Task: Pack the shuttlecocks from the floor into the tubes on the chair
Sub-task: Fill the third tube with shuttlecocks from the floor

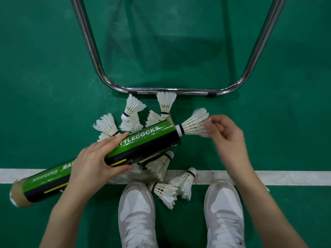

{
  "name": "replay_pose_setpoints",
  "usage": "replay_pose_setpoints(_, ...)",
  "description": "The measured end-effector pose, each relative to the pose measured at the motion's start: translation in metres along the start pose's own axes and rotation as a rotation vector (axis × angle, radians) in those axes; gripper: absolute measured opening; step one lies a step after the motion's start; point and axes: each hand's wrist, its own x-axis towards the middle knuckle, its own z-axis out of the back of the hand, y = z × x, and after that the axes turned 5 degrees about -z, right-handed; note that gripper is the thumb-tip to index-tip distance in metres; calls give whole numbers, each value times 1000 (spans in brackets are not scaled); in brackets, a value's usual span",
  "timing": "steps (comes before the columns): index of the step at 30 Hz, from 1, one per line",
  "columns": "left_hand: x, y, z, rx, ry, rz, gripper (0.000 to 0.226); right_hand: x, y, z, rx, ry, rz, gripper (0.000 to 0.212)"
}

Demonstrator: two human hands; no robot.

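Note:
My left hand (97, 161) grips a green and black shuttlecock tube (146, 138) around its middle, holding it nearly level above the floor with its open mouth pointing right. My right hand (226, 133) pinches the feathers of a white shuttlecock (193, 125). Its cork tip sits right at the tube's mouth. Several more white shuttlecocks lie on the green floor: some beyond the tube (133, 108), some under it (159, 165) and two near my shoes (165, 191).
The chrome tube frame of a chair (172, 90) stands on the floor just beyond the shuttlecocks. A white court line (268, 177) crosses the floor. My two white shoes (137, 212) stand at the bottom edge.

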Motion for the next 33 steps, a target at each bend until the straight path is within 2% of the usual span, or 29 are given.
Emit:
replay_pose_setpoints(7,2,-8,-3,-7,-11,-22,79,-14,-5,-25,-7,198,-43,15)
replay_pose_setpoints(13,2,-11,-2,-17,-20,-30,80,-16,-5,-28,-115,181,-54,33)
replay_pose_setpoints(19,1,-12,-2,4,-44,-58,82,-16,-4,-28,-150,168,-79,32)
replay_pose_setpoints(27,-1,-8,-1,17,-37,-51,81,-15,-2,-33,-123,366,-168,27)
replay_pose_setpoints(33,-1,-1,5,3,-40,-31,80,-9,3,-35,-142,385,-93,22)
